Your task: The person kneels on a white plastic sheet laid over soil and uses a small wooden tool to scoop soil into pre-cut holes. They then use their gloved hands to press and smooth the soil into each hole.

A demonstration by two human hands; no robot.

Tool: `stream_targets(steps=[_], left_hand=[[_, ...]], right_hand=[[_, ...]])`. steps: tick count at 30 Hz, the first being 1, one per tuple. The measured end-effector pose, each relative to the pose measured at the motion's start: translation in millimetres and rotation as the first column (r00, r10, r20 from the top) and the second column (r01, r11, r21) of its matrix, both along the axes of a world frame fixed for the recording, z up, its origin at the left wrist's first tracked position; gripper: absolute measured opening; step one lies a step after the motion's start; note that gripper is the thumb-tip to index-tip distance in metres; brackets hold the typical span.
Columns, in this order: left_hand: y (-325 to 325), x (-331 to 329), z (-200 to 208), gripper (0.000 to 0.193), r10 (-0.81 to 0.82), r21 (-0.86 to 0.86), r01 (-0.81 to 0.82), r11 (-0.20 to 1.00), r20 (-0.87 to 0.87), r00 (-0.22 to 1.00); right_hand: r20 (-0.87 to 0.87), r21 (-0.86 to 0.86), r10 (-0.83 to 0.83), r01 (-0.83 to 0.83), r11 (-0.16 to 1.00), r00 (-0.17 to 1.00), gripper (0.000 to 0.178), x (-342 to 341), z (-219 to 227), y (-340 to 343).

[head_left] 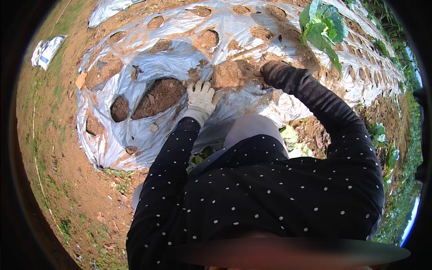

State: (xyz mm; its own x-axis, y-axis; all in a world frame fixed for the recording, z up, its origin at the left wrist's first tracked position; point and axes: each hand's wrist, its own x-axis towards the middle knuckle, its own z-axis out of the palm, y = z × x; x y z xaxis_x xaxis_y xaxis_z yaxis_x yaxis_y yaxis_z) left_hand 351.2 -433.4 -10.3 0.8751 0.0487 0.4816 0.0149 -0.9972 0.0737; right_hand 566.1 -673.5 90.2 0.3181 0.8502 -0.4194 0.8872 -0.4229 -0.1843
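My left hand [200, 100], in a whitish work glove, lies with its fingers spread on silvery plastic mulch film [173, 56] over a raised bed. Just left of it, a long torn opening [160, 98] in the film shows dark brown soil. My right hand [272, 71] is closed, low over the bed, with a dark fuzzy sleeve reaching down to it. From it a short brown stick-like piece [254, 74] points left toward a patch of bare soil [228, 74]. What that piece is, I cannot make out.
A leafy cabbage plant [321, 28] stands on the bed at the far right. Several soil-filled holes dot the film, one of them a round hole [119, 109] at the left. Pale leaves [294, 140] lie near my knee. A white bag [50, 51] rests on the ground far left.
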Motion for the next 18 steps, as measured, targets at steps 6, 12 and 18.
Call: stream_targets(steps=[6, 12, 18], left_hand=[[-3, 0, -7, 0.035, -0.001, -0.060, 0.001, 0.998, 0.000, 1.000], [-11, 1, -13, 0.032, 0.003, -0.062, -0.004, 0.998, -0.019, 1.000], [-11, -3, -14, 0.035, 0.007, -0.062, -0.009, 0.998, -0.035, 0.999]], right_hand=[[0.091, -0.013, 0.213, -0.213, 0.977, 0.973, 0.055, 10, 17, 31], [0.102, 0.199, 0.229, -0.245, 0.949, 0.968, 0.055, -36, -119, 42], [-0.513, 0.255, -0.077, 0.238, 0.937, 0.855, 0.060, -62, -173, 29]])
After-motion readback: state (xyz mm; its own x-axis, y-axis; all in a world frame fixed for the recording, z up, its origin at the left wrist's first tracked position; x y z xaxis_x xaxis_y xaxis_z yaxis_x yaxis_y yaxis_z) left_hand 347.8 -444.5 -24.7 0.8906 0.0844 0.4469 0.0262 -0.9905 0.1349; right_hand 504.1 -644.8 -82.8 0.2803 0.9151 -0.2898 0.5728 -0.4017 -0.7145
